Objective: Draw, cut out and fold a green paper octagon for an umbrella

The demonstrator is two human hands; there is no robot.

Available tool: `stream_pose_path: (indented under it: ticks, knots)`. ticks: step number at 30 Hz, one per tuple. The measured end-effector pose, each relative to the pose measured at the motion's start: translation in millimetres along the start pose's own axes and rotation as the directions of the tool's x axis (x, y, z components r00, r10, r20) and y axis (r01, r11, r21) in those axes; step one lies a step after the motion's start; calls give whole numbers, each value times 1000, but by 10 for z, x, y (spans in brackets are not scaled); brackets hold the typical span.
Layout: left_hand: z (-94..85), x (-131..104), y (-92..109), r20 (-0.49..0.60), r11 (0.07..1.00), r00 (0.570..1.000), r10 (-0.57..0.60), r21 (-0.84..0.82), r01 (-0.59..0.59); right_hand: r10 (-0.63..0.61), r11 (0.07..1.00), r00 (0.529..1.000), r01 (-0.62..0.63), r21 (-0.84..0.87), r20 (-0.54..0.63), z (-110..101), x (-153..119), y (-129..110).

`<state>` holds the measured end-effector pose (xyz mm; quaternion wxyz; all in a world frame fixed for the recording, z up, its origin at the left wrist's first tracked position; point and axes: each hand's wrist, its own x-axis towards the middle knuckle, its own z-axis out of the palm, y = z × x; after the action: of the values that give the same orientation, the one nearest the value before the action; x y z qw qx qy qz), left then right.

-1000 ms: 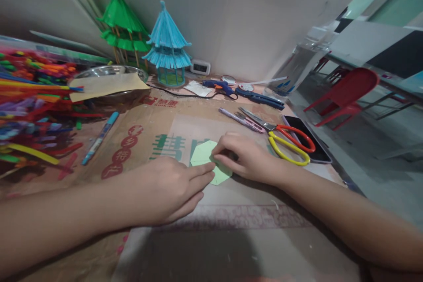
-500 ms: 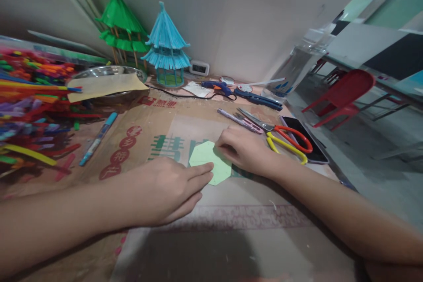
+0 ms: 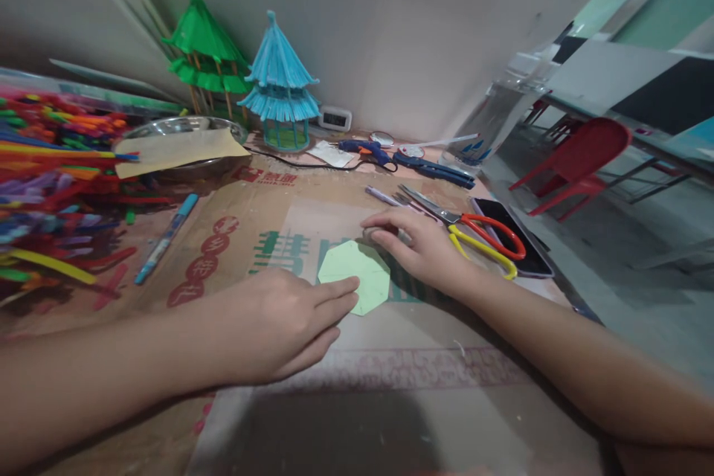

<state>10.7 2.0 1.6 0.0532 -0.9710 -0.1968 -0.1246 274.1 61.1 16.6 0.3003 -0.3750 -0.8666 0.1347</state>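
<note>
Fingers of our left hand (image 3: 273, 323) lie extended and close together on the green paper (image 3: 349, 260), which rests flat in front of us. Our right hand (image 3: 424, 245) is curled near its upper right edge, seeming to pinch a small grey thing (image 3: 369, 234); what it is, we cannot tell. For good steadiness, we should press lightly and evenly, without creasing the paper. Scissors (image 3: 452, 218) and phone (image 3: 536, 259) lie beyond our right hand.

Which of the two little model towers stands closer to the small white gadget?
The blue tower, just left of the gadget; the green tower stands farther left, behind the metal bowl.
</note>
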Motion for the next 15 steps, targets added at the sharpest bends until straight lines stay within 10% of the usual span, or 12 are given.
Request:
stream_pose_path:
  ticks: [15]
  knots:
    - [26, -14, -10, -22, 1000, 1000, 5, -16, -5, 70, 991, 956, -100, 90, 283, -13, -10, -24]
